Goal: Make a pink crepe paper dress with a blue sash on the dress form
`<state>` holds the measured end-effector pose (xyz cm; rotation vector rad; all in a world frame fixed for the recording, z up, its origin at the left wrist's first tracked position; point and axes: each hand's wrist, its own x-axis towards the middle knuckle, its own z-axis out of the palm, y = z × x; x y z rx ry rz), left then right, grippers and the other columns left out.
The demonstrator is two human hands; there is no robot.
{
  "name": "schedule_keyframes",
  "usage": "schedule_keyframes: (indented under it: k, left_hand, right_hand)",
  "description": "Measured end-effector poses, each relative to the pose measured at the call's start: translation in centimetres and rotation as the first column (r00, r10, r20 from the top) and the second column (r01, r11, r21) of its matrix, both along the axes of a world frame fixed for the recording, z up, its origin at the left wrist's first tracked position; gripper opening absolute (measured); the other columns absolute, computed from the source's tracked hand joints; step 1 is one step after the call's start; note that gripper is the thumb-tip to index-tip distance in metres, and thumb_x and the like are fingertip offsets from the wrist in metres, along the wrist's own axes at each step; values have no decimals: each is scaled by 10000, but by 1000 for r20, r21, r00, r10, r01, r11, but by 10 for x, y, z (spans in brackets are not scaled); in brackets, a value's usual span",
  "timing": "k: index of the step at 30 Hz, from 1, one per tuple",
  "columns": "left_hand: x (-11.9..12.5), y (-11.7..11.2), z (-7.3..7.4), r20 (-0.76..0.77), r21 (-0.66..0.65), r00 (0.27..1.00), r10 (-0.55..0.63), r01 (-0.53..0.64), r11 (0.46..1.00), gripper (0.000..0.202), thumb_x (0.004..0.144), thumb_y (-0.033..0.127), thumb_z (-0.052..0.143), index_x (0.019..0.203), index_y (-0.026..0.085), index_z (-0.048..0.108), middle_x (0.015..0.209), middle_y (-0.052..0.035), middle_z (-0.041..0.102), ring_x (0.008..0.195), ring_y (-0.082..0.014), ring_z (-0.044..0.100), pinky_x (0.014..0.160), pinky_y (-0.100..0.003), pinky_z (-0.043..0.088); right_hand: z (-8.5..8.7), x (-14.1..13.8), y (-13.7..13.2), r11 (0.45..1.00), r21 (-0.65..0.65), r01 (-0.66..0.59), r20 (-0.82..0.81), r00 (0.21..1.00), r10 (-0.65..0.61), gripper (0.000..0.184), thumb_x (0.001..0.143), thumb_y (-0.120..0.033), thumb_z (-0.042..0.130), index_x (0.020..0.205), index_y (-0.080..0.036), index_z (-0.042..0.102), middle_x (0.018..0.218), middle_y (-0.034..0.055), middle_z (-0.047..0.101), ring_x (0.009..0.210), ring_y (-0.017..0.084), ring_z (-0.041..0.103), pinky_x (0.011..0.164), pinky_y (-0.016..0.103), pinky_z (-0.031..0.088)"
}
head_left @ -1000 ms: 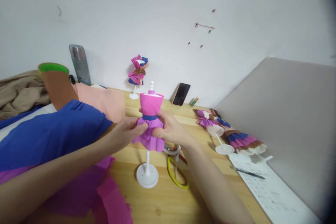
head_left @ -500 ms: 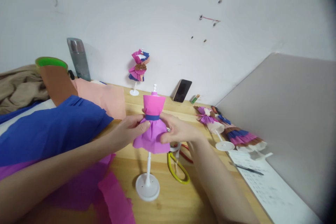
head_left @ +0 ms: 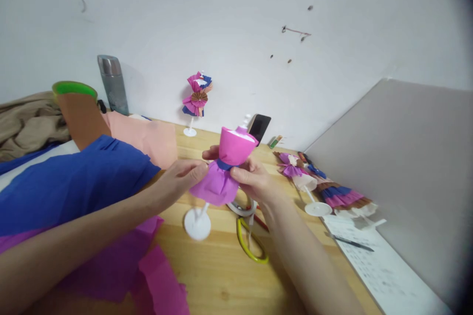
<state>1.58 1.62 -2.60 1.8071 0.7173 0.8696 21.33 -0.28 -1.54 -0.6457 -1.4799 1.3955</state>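
Observation:
A small white mannequin stand [head_left: 197, 223] wears a paper dress [head_left: 225, 167] with a pink top, a blue waistband and a purple skirt. It is lifted off the wooden table [head_left: 225, 266] and tilted to the right. My right hand [head_left: 251, 177] grips the dress at the waist. My left hand [head_left: 181, 179] pinches the skirt's left side.
Blue [head_left: 70, 182], peach [head_left: 148, 140] and pink crepe paper [head_left: 158, 280] lie at the left. Yellow-handled scissors [head_left: 251, 248] and a tape roll [head_left: 242, 206] lie under my right wrist. Other dressed mannequins [head_left: 195, 101] [head_left: 295, 170], a phone [head_left: 258, 128], a flask [head_left: 113, 83], a pen [head_left: 351, 243] and a grey board [head_left: 406, 167] surround them.
The mannequin stood upright on the table with both hands at its waist. It is now lifted and tilted right, its base swung left and off the table.

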Motion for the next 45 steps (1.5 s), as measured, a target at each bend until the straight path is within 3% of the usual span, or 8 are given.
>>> schedule_keyframes:
  k: [7,14,17,27,33,35,40,45]
  left_hand:
    - [-8,10,3,54,225,956,289,-294,929,306,880,418,540,891,151,688,876,-59,734,806,-197,679,718,-310,562]
    - [-8,2,35,253,880,947,196,-310,359,227,882,171,609,1107,189,633,1115,-88,708,1054,-189,646,895,-323,534]
    - [-4,4,49,193,939,957,218,-245,242,182,899,168,573,1065,206,637,1021,-64,727,947,-175,667,855,-325,528]
    - [-2,4,74,59,965,957,283,-128,230,147,886,167,544,777,166,642,809,-54,667,774,-181,608,671,-307,494]
    - [-4,5,74,-17,976,966,259,-40,212,168,911,176,486,781,201,589,835,-34,663,790,-179,605,687,-316,493]
    - [-5,5,73,0,985,974,226,-39,169,136,905,155,493,808,207,571,839,-35,666,795,-181,607,701,-325,495]
    - [-6,4,72,-10,997,991,133,-1,81,169,907,101,467,821,209,565,834,-43,665,832,-179,629,742,-318,513]
    - [-5,3,75,-47,993,991,122,34,109,255,946,120,413,775,217,575,794,-27,657,831,-169,636,739,-295,519]
  right_hand:
    - [2,1,-1,991,101,92,122,987,-104,460,683,-437,814,1060,-209,683,1060,76,716,970,237,672,909,411,538]
    - [-3,-6,4,993,96,64,43,997,-68,361,736,-426,781,1034,-240,697,995,36,729,893,184,683,878,359,537]
    - [-2,-6,4,991,118,55,22,998,-58,296,739,-397,784,983,-252,701,939,0,720,847,156,669,842,318,539]
    - [16,5,-4,893,399,208,185,936,-301,475,797,-559,669,1137,-229,634,1139,76,686,1056,244,645,917,402,524]
    - [25,0,-16,363,838,407,-24,693,-720,308,823,-245,674,1124,-251,610,1353,96,535,1250,283,521,1004,484,477]
    - [28,-2,-19,276,890,364,-40,663,-747,244,844,-208,628,1083,-253,617,1347,92,538,1249,282,522,976,485,503]
    - [32,-2,-22,274,919,282,32,641,-767,165,866,-155,583,1001,-234,635,1323,98,564,1199,266,559,918,455,546]
    - [36,-1,-22,251,931,265,15,658,-753,137,835,-109,608,903,-224,638,1255,98,611,1115,248,604,879,438,562]
